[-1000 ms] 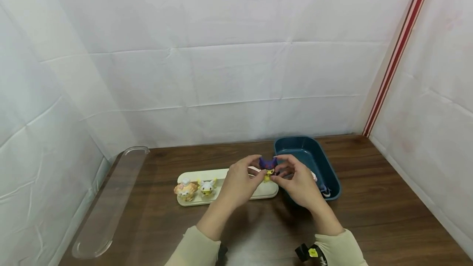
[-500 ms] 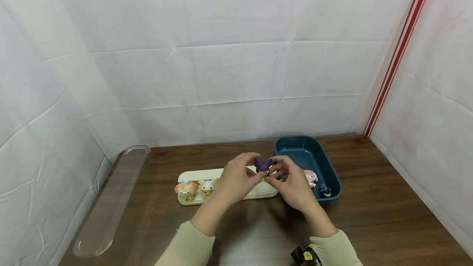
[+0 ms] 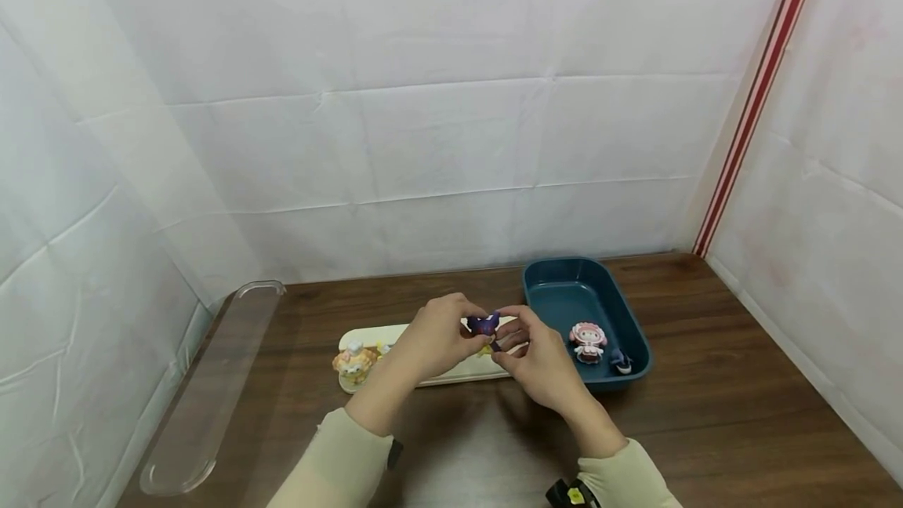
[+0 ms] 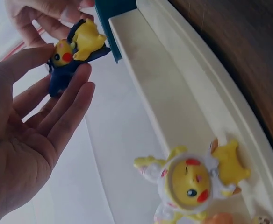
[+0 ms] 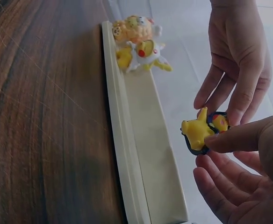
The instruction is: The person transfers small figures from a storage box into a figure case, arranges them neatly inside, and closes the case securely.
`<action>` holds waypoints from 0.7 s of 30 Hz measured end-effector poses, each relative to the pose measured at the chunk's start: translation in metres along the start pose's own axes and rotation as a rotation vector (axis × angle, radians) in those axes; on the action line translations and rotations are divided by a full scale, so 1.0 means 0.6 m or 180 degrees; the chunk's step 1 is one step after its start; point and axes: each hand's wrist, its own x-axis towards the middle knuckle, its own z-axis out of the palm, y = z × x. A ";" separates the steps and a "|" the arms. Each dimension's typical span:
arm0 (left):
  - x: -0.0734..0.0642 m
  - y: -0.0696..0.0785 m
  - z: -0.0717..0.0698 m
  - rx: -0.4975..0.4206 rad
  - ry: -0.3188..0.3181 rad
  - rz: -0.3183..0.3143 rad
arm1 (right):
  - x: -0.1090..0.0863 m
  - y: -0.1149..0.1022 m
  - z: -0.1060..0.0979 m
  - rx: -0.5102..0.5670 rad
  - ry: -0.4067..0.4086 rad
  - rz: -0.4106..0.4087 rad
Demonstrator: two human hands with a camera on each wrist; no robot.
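Observation:
Both hands hold one small yellow Pikachu figurine with a dark purple hood and cape, above the right half of a long cream tray. In the left wrist view, my left hand pinches it by the hood. My right hand has its thumb on the yellow body and fingers behind the cape. The head view shows mostly the purple hood, tilted, between the fingertips. At the tray's left end stand a fluffy peach figurine and a white-hooded Pikachu figurine, the latter mostly hidden by the left arm in the head view.
A dark teal bin stands to the right, holding a pink-and-white figurine and a small dark blue-and-white piece. A clear long lid lies at the table's left edge. White cloth walls surround the wooden table.
Both hands have shifted left with the hooded figurine, which has tipped so its face no longer shows in the head view. The pink figurine in the bin has come out from behind the right hand.

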 end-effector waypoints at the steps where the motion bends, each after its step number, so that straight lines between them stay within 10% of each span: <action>1: 0.001 -0.001 -0.002 0.0030 -0.0038 -0.0002 | 0.000 -0.001 0.001 0.0019 -0.0029 0.0011; 21: -0.001 -0.029 -0.035 0.0451 -0.0427 -0.0120 | -0.008 -0.001 0.039 0.0228 -0.0639 -0.0003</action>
